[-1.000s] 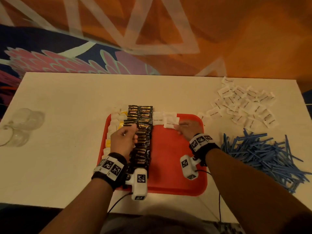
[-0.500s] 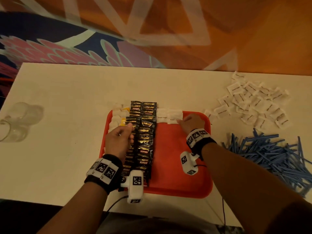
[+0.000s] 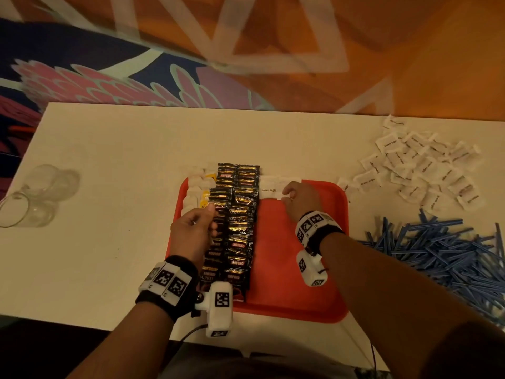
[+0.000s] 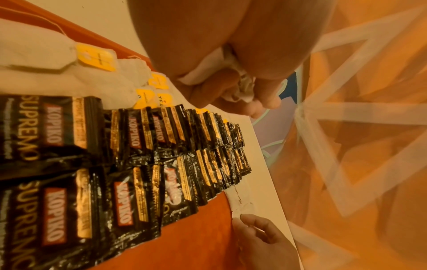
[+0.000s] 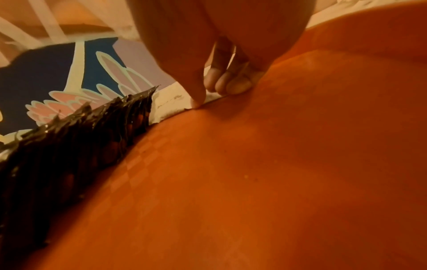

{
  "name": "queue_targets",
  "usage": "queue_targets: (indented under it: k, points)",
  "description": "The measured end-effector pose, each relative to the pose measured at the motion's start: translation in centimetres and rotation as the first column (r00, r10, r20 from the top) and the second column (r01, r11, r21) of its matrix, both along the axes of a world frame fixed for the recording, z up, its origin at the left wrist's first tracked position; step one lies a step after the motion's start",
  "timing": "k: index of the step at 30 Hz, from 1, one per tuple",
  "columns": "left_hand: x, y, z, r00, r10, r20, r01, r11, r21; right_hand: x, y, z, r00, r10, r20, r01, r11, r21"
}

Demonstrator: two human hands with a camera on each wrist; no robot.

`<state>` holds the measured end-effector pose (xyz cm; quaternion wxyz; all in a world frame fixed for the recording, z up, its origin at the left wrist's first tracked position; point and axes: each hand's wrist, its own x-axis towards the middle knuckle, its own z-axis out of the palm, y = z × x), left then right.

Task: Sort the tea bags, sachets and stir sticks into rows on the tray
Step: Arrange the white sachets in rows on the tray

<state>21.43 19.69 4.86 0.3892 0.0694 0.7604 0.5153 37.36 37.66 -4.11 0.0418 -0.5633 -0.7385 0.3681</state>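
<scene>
A red tray (image 3: 287,255) holds tea bags (image 3: 195,187) along its left side. Beside them lie two columns of black Kopiko sachets (image 3: 240,222). White brown sugar sachets (image 3: 269,188) lie at the tray's far edge, right of the black columns. My right hand (image 3: 289,195) pinches one of them (image 5: 171,104), thumb at its edge and fingertips (image 5: 231,84) on top. My left hand (image 3: 210,217) hovers over the left black column, curled round a bunch of white sachets (image 4: 245,87).
A loose pile of white sugar sachets (image 3: 418,165) lies on the table at the far right. A heap of blue stir sticks (image 3: 442,250) lies nearer, right of the tray. Clear glasses (image 3: 30,198) lie at the table's left edge. The tray's right half is bare.
The head view has shifted a little. My right hand has edged its sachet toward the tray's far edge, against the other white ones. My left hand keeps its bunch, almost still.
</scene>
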Motion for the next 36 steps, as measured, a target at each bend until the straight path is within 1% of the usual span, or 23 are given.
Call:
queue_targets:
  k: [2, 5, 7, 10, 12, 15, 18, 22, 24, 28, 30, 32, 34, 36]
  points:
    - [0.0, -0.1, 0.0, 1.000, -0.010, 0.024, 0.010, 1.000, 0.002, 0.3, 0.0, 0.4, 0.999, -0.028, -0.022, 0.027, 1.000, -0.014]
    - [0.2, 0.2, -0.3, 0.992, -0.026, 0.121, 0.026, 1.000, 0.007, 0.9, -0.3, 1.6, 0.996, -0.071, -0.053, 0.070, 0.997, -0.023]
    - [0.4, 0.7, -0.6, 0.980, -0.066, 0.187, 0.065, 0.998, 0.010, 1.3, -0.8, 2.9, 0.989, -0.114, -0.095, 0.111, 0.993, -0.038]
    - [1.4, 1.9, -0.5, 0.952, -0.093, 0.291, 0.071, 0.994, 0.083, 1.8, -1.6, 5.2, 0.982, -0.106, -0.157, 0.095, 0.992, -0.079]
    - [2.4, 2.9, 0.2, 0.946, -0.103, 0.308, 0.065, 0.989, 0.130, 2.0, -2.3, 6.8, 0.973, -0.098, -0.210, 0.070, 0.988, -0.134]
    - [4.0, 4.0, 1.2, 0.954, -0.155, 0.257, 0.106, 0.976, 0.192, 2.2, -3.7, 8.8, 0.939, -0.122, -0.322, 0.041, 0.968, -0.247]
    - [5.3, 4.7, 2.1, 0.961, -0.212, 0.177, 0.171, 0.960, 0.223, 2.4, -5.1, 10.4, 0.899, -0.164, -0.406, -0.002, 0.925, -0.379]
    - [6.8, 5.2, 2.9, 0.955, -0.259, 0.143, 0.216, 0.941, 0.259, 3.0, -6.1, 11.6, 0.824, -0.262, -0.502, -0.003, 0.884, -0.467]
    - [7.3, 5.3, 3.3, 0.954, -0.274, 0.123, 0.237, 0.939, 0.250, 3.4, -6.3, 12.0, 0.809, -0.303, -0.503, 0.026, 0.874, -0.484]
    - [7.9, 4.8, 3.7, 0.950, -0.296, 0.104, 0.261, 0.929, 0.263, 4.0, -6.2, 12.1, 0.820, -0.329, -0.470, 0.093, 0.885, -0.456]
    - [8.1, 4.4, 3.9, 0.948, -0.315, 0.045, 0.295, 0.922, 0.250, 4.4, -6.1, 12.0, 0.790, -0.383, -0.478, 0.149, 0.877, -0.456]
    - [8.3, 4.0, 4.1, 0.943, -0.333, 0.005, 0.322, 0.916, 0.241, 4.8, -6.1, 12.2, 0.773, -0.406, -0.488, 0.179, 0.877, -0.446]
    - [8.3, 3.8, 4.2, 0.945, -0.328, 0.011, 0.315, 0.917, 0.247, 5.1, -6.2, 12.6, 0.767, -0.421, -0.484, 0.205, 0.876, -0.436]
    - [8.3, 3.7, 4.4, 0.940, -0.341, 0.018, 0.328, 0.915, 0.235, 5.3, -6.3, 12.8, 0.742, -0.457, -0.490, 0.236, 0.863, -0.447]
